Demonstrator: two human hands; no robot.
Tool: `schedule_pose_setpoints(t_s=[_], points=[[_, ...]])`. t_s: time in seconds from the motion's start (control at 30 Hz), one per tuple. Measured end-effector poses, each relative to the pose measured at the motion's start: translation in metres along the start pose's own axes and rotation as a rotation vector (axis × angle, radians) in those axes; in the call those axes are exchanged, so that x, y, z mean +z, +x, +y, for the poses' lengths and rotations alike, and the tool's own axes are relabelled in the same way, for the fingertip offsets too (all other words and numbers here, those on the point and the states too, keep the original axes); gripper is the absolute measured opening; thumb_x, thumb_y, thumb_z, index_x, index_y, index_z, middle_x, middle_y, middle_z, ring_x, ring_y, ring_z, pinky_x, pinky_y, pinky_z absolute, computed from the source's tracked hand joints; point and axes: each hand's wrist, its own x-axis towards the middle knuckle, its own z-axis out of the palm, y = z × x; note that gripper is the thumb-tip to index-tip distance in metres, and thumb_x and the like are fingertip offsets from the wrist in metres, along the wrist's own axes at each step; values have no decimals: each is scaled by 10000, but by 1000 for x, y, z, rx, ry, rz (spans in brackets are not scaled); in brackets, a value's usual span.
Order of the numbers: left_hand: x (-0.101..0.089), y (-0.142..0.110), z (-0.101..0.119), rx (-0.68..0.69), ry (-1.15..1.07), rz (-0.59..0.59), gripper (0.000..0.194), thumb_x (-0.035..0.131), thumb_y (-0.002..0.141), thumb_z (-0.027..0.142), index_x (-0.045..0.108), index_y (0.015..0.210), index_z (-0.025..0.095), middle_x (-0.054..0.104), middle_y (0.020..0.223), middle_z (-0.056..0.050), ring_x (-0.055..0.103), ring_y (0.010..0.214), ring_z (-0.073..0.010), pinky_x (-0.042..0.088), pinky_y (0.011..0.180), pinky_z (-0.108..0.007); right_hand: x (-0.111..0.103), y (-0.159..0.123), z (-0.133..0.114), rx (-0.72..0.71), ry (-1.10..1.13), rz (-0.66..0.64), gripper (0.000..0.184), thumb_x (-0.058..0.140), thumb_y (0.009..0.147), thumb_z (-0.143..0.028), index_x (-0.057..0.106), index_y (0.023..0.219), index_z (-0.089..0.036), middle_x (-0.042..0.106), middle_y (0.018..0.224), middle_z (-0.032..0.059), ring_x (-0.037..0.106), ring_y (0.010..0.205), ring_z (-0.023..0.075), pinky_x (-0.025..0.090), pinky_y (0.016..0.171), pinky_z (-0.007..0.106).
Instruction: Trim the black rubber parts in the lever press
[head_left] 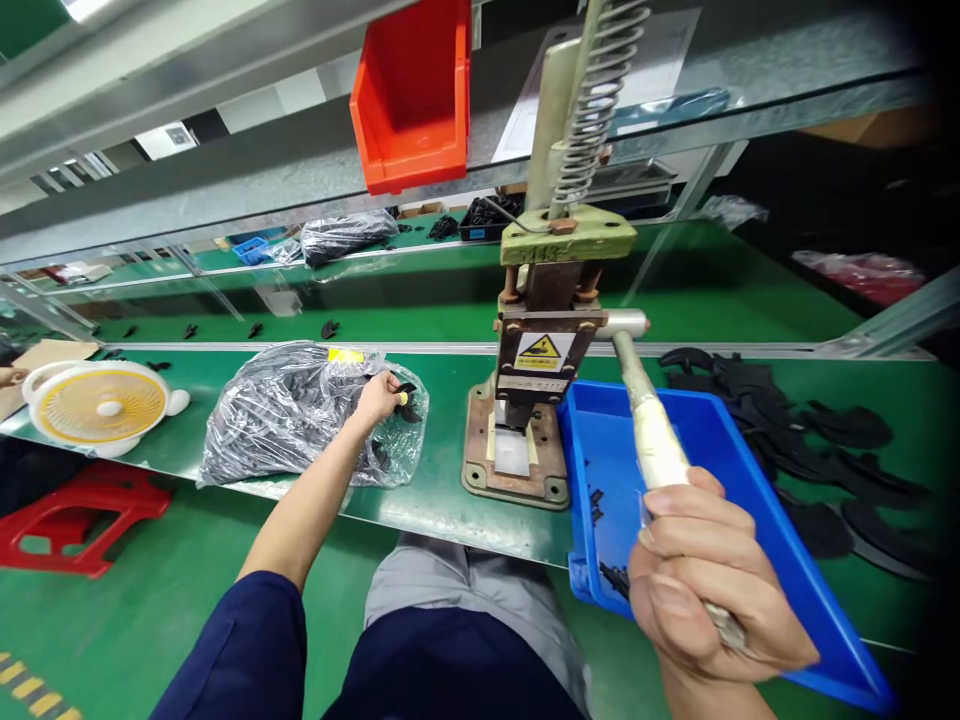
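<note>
My right hand (712,580) is wrapped round the tape-covered lever (649,415) of a hand press (540,340). A coiled spring stands on the press, and a pale plate (512,453) lies on its base below the ram. To the left, my left hand (379,397) pinches a small black curved part (407,402) at the mouth of a clear plastic bag (292,415). Something yellow shows at the fingertips. Many similar black parts fill the bag, which lies on the green bench.
Right of the press sits a blue bin (675,480) with a few small black pieces; larger black curved parts (795,430) lie beyond it. An orange-red bin (416,110) hangs overhead. At left are a white fan (105,405), a red stool (82,515) and another person's hand (11,376).
</note>
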Motion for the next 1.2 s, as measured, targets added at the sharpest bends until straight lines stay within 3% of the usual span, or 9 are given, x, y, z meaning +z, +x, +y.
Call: schedule_pose_setpoints(t_s=[0.13,0.27,0.37,0.5,0.67,0.8,0.9,1.07,1.2], points=[[20,-46,0,395,-148,73,206,629,805,88,670,992,166,717,940,-46,665,863,-169,538,819,-287,7,5,0,-153,18,91,99,616,706,-209,560,637,-251,654,698,-20,643,732,228,526,856,562],[45,-90,-6,818,-95,-63,202,520,865,80,687,937,169,721,995,-78,653,1009,-214,524,938,-367,12,10,1,-203,41,133,158,623,698,-178,522,582,-213,653,686,-23,644,717,199,524,848,520],[52,-104,-15,942,-85,-119,289,435,895,61,686,988,169,709,1115,-101,606,1170,-224,497,1025,-396,16,12,2,-233,60,165,186,621,688,-172,501,549,-199,654,683,-22,646,711,189,516,834,508],[46,-108,-26,887,-96,-68,346,415,878,34,694,1027,176,632,1299,-112,531,1301,-221,444,1104,-413,24,13,2,-254,83,296,272,613,712,-208,438,505,-193,641,660,-26,643,688,177,510,809,479],[45,-115,-22,478,-50,92,232,527,928,211,658,1110,149,645,1149,-128,608,1096,-235,494,992,-396,31,13,1,-254,82,324,326,618,730,-213,395,493,-199,614,633,-14,634,671,176,505,784,463],[51,-118,-6,327,223,58,404,630,888,477,674,1084,126,618,1047,-148,581,1019,-301,480,928,-440,33,13,0,-247,78,344,359,606,743,-208,354,486,-201,585,623,-10,616,663,173,487,772,470],[55,-116,6,304,266,14,371,683,852,449,681,1041,130,607,1083,-156,568,1027,-308,466,913,-424,33,13,0,-260,66,346,364,603,743,-211,346,485,-209,570,610,-11,601,648,178,480,761,477],[58,-111,18,293,-108,-88,237,664,799,147,655,1036,153,661,948,-76,603,901,-216,473,839,-336,33,13,-3,-228,56,313,345,604,774,-216,380,512,-197,594,631,-10,615,685,176,478,794,478],[57,-105,36,177,-610,-209,146,646,765,121,663,907,150,646,763,-5,585,685,-127,458,665,-239,29,13,-3,-245,27,297,313,596,763,-192,402,517,-193,605,627,-22,607,658,171,490,771,484]])
